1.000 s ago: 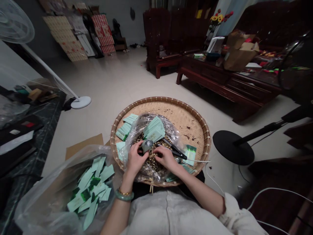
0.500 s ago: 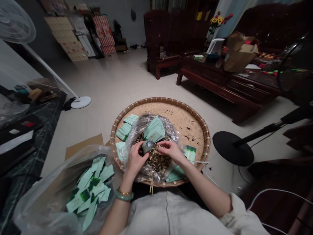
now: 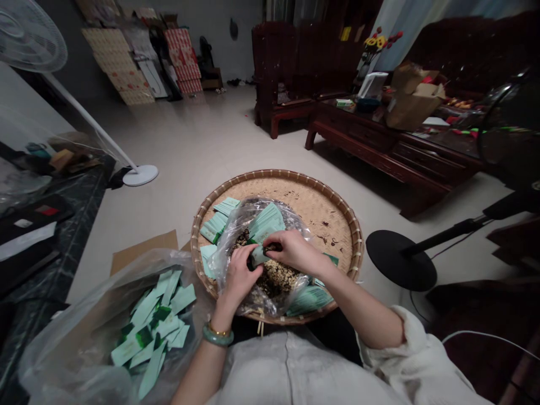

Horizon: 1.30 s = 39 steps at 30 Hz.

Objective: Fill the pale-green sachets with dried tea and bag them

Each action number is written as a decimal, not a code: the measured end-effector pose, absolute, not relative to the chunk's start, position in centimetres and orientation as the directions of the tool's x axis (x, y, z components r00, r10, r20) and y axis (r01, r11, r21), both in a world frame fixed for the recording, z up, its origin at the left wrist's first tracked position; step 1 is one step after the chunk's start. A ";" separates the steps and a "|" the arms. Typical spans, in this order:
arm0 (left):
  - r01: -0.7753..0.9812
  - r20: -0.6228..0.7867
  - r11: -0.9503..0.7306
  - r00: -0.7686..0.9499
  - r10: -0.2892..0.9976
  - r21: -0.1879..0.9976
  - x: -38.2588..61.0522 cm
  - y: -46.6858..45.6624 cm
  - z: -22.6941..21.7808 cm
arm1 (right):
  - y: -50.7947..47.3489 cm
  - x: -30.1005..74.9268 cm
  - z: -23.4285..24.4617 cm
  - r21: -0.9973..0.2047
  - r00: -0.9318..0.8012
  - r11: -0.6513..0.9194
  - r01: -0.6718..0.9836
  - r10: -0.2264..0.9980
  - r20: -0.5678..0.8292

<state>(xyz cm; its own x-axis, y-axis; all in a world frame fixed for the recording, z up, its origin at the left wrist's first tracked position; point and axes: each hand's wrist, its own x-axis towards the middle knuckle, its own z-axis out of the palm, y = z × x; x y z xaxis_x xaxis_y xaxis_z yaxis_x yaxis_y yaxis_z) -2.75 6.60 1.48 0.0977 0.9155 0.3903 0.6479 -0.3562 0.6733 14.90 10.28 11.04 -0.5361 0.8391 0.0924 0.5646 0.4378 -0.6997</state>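
My left hand (image 3: 239,275) grips a small pale green sachet (image 3: 259,256), its mouth tilted toward the right. At that mouth, the closed fingers of my right hand (image 3: 295,253) pinch what looks like dark dried bits; the fingertips are partly hidden. Below both hands a loose dry mix (image 3: 280,277) of pale and dark pieces fills an opened clear plastic bag (image 3: 225,239). A fanned stack of green sachets (image 3: 266,219) lies on the mix. The bag rests in a round woven bamboo tray (image 3: 355,225), with more sachets (image 3: 310,300) at its right front.
Left of the tray, a large clear bag (image 3: 84,332) holds many green sachets (image 3: 145,306). A white fan stand (image 3: 140,175) and a black round base (image 3: 400,260) flank the tray on the floor. A dark wooden table (image 3: 379,143) stands behind, to the right.
My right hand has moved left and up from over the mix to the sachet's mouth. My left hand has shifted slightly right, still holding the sachet, which is now turned toward the right hand.
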 end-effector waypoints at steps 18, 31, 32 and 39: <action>0.566 0.320 -0.229 -0.064 0.945 0.792 -3.2 6.7 0.6 | 8.8 15.9 7.4 -0.895 -0.439 0.195 0.401 0.898 -0.002; 0.584 0.319 -0.207 -0.095 0.943 0.785 -3.4 6.7 0.4 | 5.7 13.7 0.6 -0.770 -0.441 0.257 0.585 0.897 -0.035; 0.585 0.317 -0.204 -0.097 0.943 0.785 -3.4 6.7 0.5 | 5.9 13.8 0.5 -0.798 -0.431 0.234 0.555 0.901 -0.036; 0.607 0.323 -0.211 -0.079 0.943 0.766 -3.3 6.6 0.8 | 7.1 15.3 0.9 -0.955 -0.338 -0.031 0.296 0.932 -0.135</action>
